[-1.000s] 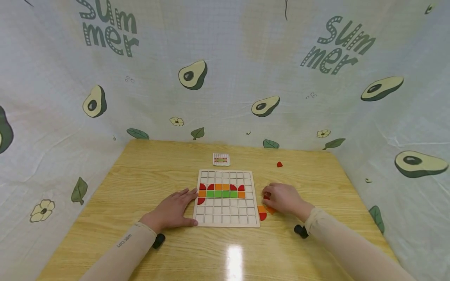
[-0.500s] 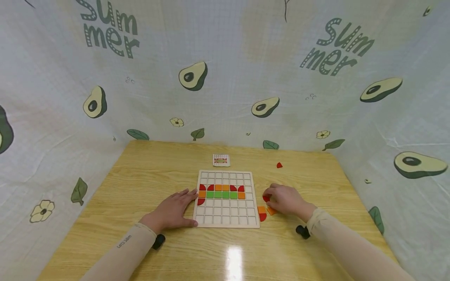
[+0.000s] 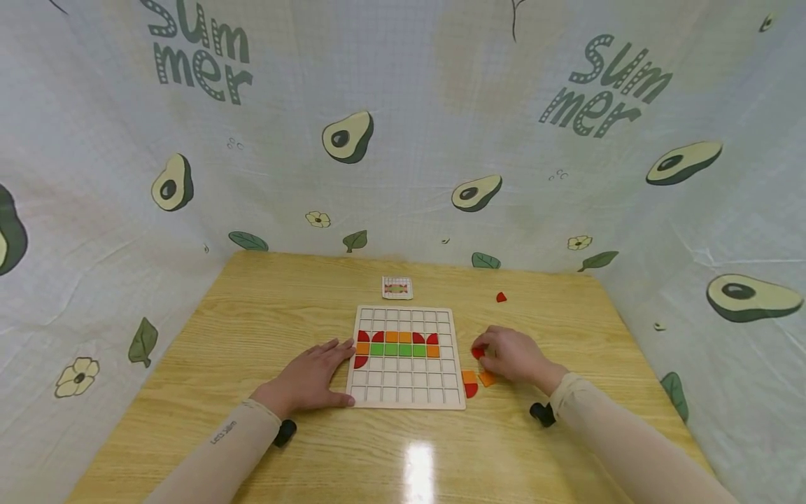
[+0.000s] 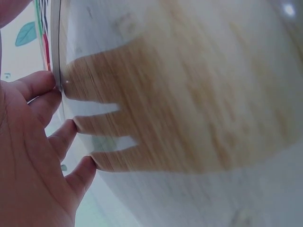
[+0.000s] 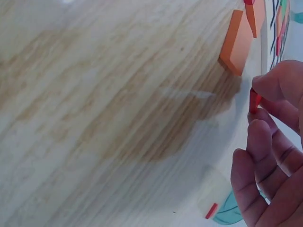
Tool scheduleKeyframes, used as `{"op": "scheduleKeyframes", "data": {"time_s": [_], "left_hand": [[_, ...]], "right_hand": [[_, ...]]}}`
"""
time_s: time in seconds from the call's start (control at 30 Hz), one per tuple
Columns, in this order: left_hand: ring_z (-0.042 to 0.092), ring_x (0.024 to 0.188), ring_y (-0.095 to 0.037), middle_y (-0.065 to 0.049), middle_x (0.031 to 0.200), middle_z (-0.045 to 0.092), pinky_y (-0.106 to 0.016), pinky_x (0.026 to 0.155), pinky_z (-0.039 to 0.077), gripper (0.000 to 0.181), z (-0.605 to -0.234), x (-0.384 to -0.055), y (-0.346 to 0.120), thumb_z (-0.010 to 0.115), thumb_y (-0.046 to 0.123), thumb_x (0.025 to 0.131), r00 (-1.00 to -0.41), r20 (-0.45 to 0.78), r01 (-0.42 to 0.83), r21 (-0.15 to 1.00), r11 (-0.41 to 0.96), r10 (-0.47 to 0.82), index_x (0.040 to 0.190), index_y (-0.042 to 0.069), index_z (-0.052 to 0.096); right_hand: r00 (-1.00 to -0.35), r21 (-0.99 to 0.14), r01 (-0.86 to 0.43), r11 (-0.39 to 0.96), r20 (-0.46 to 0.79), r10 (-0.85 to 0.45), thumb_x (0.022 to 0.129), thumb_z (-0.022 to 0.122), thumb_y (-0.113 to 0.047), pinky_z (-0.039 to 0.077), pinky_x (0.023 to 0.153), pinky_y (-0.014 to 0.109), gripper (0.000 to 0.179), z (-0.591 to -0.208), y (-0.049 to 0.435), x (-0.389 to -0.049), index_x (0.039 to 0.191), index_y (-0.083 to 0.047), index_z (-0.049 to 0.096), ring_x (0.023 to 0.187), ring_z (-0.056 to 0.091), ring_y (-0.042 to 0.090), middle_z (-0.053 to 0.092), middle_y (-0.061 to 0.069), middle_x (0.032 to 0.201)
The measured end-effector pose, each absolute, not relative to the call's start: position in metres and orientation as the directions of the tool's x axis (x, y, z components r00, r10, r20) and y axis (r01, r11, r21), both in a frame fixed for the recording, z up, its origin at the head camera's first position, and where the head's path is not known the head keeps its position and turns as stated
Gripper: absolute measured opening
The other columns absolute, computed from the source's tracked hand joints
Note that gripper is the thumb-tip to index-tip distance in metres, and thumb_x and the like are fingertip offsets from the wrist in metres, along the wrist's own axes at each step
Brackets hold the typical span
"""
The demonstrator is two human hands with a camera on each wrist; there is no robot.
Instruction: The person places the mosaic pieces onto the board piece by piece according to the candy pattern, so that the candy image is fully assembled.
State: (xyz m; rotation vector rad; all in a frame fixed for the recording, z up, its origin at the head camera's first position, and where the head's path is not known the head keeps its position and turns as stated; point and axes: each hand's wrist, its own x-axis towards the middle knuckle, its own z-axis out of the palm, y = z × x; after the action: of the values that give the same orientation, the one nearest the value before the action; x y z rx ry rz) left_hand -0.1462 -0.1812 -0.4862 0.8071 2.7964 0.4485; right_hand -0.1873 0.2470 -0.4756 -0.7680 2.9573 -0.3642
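A pale wooden grid board (image 3: 406, 392) lies on the table in the head view, with red quarter-circle, orange square and green square tiles in its upper-middle cells. My left hand (image 3: 308, 378) rests flat at the board's left side; in the left wrist view its fingertips touch the board's edge (image 4: 56, 42). Just right of the board, my right hand (image 3: 513, 355) pinches a red quarter-circle tile (image 5: 254, 100) between thumb and fingers. Beside that hand lies a loose orange square tile (image 5: 236, 43). Another orange tile (image 3: 469, 376) and a red quarter-circle tile (image 3: 471, 390) lie against the board's right edge.
Behind the board is a small pattern card (image 3: 397, 288). One more red quarter-circle tile (image 3: 501, 297) lies farther back on the right. A printed cloth (image 3: 403, 140) hangs behind the wooden table (image 3: 302, 287) and along both sides.
My right hand has shifted very slightly, and more of the red quarter-circle tile shows at its fingertips. The left hand and the tiles on the board stay put.
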Motion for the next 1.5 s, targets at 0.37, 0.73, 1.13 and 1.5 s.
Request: {"op": "scheduleKeyframes", "data": {"time_s": [0.37,0.73,1.13,1.5], "left_hand": [[0.028,0.145,-0.034,-0.004,0.16,0.033,-0.054,0.113,0.028,0.096,-0.484,-0.146,-0.18,0.073,0.064,0.079,-0.835,-0.114,0.479,0.335,0.812,0.539,0.152,0.009,0.043],[0.029,0.145,-0.035,-0.005,0.159,0.035,-0.055,0.112,0.029,0.096,-0.483,-0.146,-0.179,0.073,0.063,0.079,-0.832,-0.109,0.483,0.339,0.808,0.543,0.152,0.008,0.043],[0.03,0.144,-0.035,-0.006,0.159,0.035,-0.056,0.112,0.029,0.096,-0.485,-0.146,-0.18,0.073,0.064,0.079,-0.831,-0.101,0.488,0.338,0.805,0.546,0.151,0.008,0.043],[0.029,0.145,-0.034,-0.004,0.16,0.034,-0.056,0.112,0.029,0.097,-0.488,-0.148,-0.182,0.071,0.067,0.079,-0.833,-0.112,0.483,0.333,0.81,0.542,0.152,0.01,0.043]], "right_hand": [[-0.878,-0.283,-0.469,0.837,0.043,-0.477,0.084,0.076,-0.02,0.048,0.067,0.029,0.023,-0.47,0.242,-0.193,0.107,-0.019,0.076,0.075,0.052,0.01,0.063,-0.007,0.095],[-0.85,-0.28,-0.517,0.809,0.059,-0.523,0.084,0.076,-0.022,0.046,0.062,0.026,0.023,-0.457,0.213,-0.198,0.107,-0.019,0.077,0.071,0.05,0.01,0.065,-0.004,0.095],[-0.775,-0.279,-0.613,0.739,0.031,-0.632,0.088,0.074,-0.026,0.049,0.069,0.026,0.024,-0.449,0.151,-0.203,0.111,-0.02,0.076,0.08,0.055,0.009,0.065,-0.008,0.1],[-0.72,-0.258,-0.67,0.696,-0.005,-0.694,0.088,0.072,-0.031,0.05,0.069,0.025,0.024,-0.461,0.094,-0.201,0.111,-0.024,0.075,0.083,0.057,0.005,0.063,-0.011,0.1]]}}
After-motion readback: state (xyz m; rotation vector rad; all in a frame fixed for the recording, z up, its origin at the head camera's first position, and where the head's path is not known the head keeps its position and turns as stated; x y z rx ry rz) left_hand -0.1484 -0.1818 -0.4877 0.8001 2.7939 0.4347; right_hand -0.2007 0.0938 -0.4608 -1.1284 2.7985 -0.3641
